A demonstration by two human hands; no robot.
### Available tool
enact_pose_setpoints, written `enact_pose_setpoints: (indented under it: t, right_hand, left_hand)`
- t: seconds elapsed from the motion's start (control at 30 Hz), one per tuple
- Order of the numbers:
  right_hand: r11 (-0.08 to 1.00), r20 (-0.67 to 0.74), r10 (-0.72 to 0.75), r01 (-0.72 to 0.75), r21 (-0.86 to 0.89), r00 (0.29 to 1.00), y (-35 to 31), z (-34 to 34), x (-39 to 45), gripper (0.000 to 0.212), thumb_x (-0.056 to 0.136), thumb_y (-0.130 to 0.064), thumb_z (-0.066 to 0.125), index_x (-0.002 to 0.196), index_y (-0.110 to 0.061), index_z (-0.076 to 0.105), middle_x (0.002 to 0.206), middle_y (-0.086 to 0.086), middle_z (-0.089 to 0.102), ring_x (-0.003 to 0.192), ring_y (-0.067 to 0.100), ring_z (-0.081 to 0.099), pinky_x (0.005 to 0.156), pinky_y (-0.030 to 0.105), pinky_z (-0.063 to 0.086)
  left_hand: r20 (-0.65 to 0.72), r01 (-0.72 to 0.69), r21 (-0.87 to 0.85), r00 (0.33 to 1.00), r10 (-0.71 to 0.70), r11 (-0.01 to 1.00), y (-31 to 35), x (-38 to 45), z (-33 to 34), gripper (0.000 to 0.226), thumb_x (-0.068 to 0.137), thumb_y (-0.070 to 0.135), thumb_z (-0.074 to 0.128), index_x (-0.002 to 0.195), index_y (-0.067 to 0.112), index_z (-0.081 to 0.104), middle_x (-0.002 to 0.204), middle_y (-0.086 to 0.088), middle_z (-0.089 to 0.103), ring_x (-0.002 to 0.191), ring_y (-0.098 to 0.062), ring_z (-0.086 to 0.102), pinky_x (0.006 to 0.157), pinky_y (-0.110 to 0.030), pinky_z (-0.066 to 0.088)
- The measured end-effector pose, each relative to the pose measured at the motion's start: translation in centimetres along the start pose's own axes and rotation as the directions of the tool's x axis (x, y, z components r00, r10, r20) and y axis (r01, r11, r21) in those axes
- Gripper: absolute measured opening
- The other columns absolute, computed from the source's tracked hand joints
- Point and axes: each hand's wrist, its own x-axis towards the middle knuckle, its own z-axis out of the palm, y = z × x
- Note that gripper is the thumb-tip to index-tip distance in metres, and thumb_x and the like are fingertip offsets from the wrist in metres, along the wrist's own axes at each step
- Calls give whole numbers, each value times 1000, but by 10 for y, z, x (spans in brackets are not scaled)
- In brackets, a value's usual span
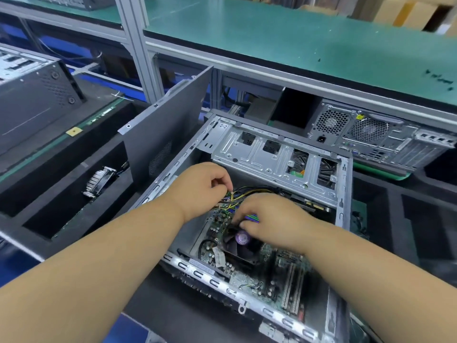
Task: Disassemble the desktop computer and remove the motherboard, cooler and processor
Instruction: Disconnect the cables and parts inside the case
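Counting what is in front of me, I see one open computer case (343,184) lying on its side, one green motherboard (272,266) flat on its floor, and one black cooler (241,243) with a fan sitting on that board. I cannot see the processor. Two long white slots (293,288) sit on the near part of the board. One bundle of yellow and black wires (249,191) runs across the far part.

One silver drive cage (269,159) fills the far end of the case. One grey side panel (168,125) stands up just to the left of the case. One more computer (378,139) lies behind, under the green shelf (284,38). One loose cooler (100,180) lies in a black tray (37,194) on the left.

My two arms reach over the near rim and hide much of the board.

My left hand (205,186) is curled, and its finger and thumb pinch something small by the wires. My right hand (269,219) bends down over the cooler, and its fingertips (244,226) touch the fan's far edge. I cannot tell if it grips the fan.
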Motion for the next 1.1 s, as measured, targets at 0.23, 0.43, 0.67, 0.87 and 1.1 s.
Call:
enact_pose_setpoints:
  t: [0.23,0.43,0.67,0.87,1.1]
  right_hand:
    - [865,-68,452,-417,279,890,16,3,-11,18,91,-29,59,100,-41,70,92,-25,64,60,-10,60,50,11,39]
    - [839,-58,503,-471,271,862,-3,20,17,22,89,-27,64,109,-35,70,93,-22,61,72,-12,55,60,8,37]
    - [872,-85,489,-485,63,868,-21,36,64,35,86,-23,63,121,-21,66,121,4,62,113,24,58,96,34,46]
    - [838,-37,519,-517,-173,854,-29,50,79,47,87,-17,53,130,-36,60,130,1,58,118,29,47,99,41,34]
    - [841,-226,414,-466,-277,882,-30,59,74,40,78,-5,57,109,-28,68,100,-6,64,102,25,42,86,37,33]
  left_hand:
    - [154,113,-156,984,-89,981,-4,17,-18,29,83,8,56,79,31,73,85,9,70,74,-8,63,63,-20,50]
    - [366,2,49,931,-20,999,-13,44,-60,26,87,20,54,86,39,73,93,21,66,87,4,59,71,-16,44]
    - [491,-115,39,867,81,993,-17,57,-65,29,86,18,52,86,38,72,92,20,66,86,0,60,77,-21,49]
    - [564,-184,2,812,151,983,-20,60,-58,28,86,16,52,89,34,73,93,19,64,88,1,58,75,-18,46]
    - [611,-217,203,790,49,955,-13,63,-44,27,86,16,50,94,20,75,98,3,71,88,-12,63,78,-28,52]
